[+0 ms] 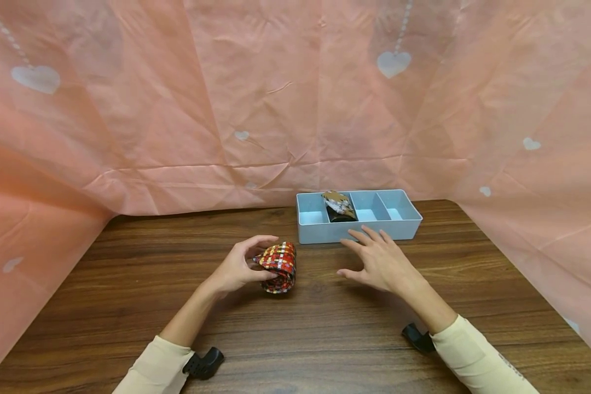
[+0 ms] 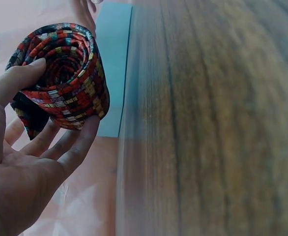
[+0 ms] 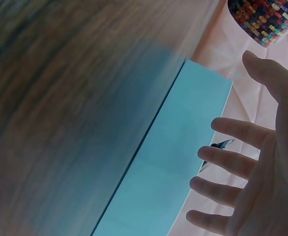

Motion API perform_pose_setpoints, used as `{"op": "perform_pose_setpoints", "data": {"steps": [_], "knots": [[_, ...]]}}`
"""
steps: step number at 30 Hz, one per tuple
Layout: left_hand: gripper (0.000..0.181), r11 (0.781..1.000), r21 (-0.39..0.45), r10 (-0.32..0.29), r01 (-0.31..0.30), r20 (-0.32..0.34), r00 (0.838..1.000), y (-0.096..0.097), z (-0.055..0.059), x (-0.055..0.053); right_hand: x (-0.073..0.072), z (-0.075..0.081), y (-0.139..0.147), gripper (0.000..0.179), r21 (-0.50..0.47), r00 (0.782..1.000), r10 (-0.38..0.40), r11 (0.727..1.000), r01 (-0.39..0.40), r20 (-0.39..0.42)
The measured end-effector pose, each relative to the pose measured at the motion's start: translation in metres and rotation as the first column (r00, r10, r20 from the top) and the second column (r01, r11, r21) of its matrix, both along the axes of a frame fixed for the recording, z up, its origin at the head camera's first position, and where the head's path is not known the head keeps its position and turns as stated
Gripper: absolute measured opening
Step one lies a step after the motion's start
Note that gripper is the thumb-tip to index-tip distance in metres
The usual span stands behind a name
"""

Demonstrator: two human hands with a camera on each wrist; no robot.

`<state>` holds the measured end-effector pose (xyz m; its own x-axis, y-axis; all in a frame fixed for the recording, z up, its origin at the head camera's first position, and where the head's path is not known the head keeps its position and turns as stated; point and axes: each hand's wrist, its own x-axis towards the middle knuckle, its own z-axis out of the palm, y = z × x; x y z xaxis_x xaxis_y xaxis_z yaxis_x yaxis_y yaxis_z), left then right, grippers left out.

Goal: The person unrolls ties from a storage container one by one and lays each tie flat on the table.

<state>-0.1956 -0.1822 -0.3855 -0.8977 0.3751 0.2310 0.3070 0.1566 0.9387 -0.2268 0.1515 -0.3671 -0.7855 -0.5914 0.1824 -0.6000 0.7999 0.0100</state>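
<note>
A rolled-up necktie (image 1: 282,258) with a red, yellow, black and white woven check is in my left hand (image 1: 237,268). In the left wrist view the thumb presses on the coil's end while the fingers support the far side. A pointed tip of the necktie (image 2: 60,93) sticks out near the palm. My right hand (image 1: 383,264) holds nothing; its fingers are spread just in front of a light blue organizer box (image 1: 359,232). Inside that box's second compartment from the left sits a dark roll with a brown and white patterned flap (image 1: 339,203).
The box has several compartments in a row and stands at the back of the brown wooden table (image 1: 295,334). Pink curtain fabric (image 1: 266,109) with white hearts surrounds the table at the back and both sides.
</note>
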Motion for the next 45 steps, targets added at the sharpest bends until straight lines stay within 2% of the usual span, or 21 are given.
{"op": "perform_pose_setpoints", "data": {"steps": [13,20,24,31,37,45], "knots": [[0.073,0.998,-0.053,-0.018,0.016,-0.025,1.000,0.000,0.005,0.004,0.002,0.004,-0.005,0.070,-0.005,1.000,0.004,1.000,-0.004,0.000],[0.072,0.988,-0.153,-0.016,0.005,-0.067,0.998,-0.001,0.010,0.009,0.002,0.004,-0.006,0.070,-0.011,1.000,0.000,1.000,0.000,0.011],[0.070,0.986,-0.165,-0.033,0.022,-0.066,0.997,-0.002,0.009,0.010,0.001,0.005,-0.006,0.070,-0.010,1.000,0.002,1.000,-0.002,0.007],[0.070,0.973,-0.230,-0.046,0.019,-0.112,0.993,-0.002,0.007,0.013,0.001,0.006,-0.009,0.071,-0.009,1.000,0.018,1.000,-0.018,-0.003],[0.071,0.966,-0.258,-0.054,0.019,-0.129,0.990,-0.003,0.008,0.017,0.002,0.007,-0.011,0.071,-0.003,1.000,0.026,1.000,-0.026,-0.005],[0.072,0.945,-0.327,-0.066,0.018,-0.135,0.989,-0.003,0.009,0.021,0.002,0.007,-0.015,0.073,-0.006,0.999,0.038,0.999,-0.038,-0.010]]}}
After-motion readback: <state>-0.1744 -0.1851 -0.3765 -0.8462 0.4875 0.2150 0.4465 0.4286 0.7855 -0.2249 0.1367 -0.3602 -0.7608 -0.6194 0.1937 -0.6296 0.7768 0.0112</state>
